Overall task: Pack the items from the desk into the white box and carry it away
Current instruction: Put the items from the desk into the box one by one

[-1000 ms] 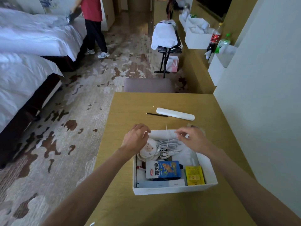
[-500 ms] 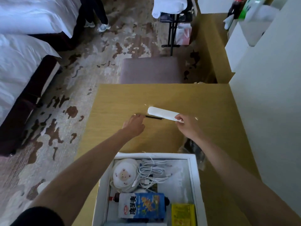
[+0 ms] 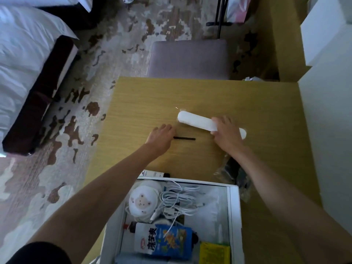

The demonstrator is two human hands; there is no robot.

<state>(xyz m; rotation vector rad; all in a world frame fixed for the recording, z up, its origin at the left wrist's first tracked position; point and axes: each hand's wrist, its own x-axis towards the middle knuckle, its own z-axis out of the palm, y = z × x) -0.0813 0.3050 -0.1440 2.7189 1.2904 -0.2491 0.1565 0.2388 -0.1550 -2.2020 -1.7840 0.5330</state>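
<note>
Mid-collection of the last loose items on the yellow wooden desk. Right hand, at centre right of frame, curled around the long white rounded case, apparently gripping it. Left hand open, fingertips just beside the thin black stick at centre. Next: pinch the stick, then lift both back into the open white cardboard box at lower centre.

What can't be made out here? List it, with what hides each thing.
Head view only:
- Right hand covers the middle of the white case; whether it is gripped is unclear.
- Left hand's fingertips hide the black pen's left end; contact unclear.
- White box: near end cut off by the bottom edge.
- Dark plastic-wrapped item: partly behind the right forearm, unidentifiable.
</note>
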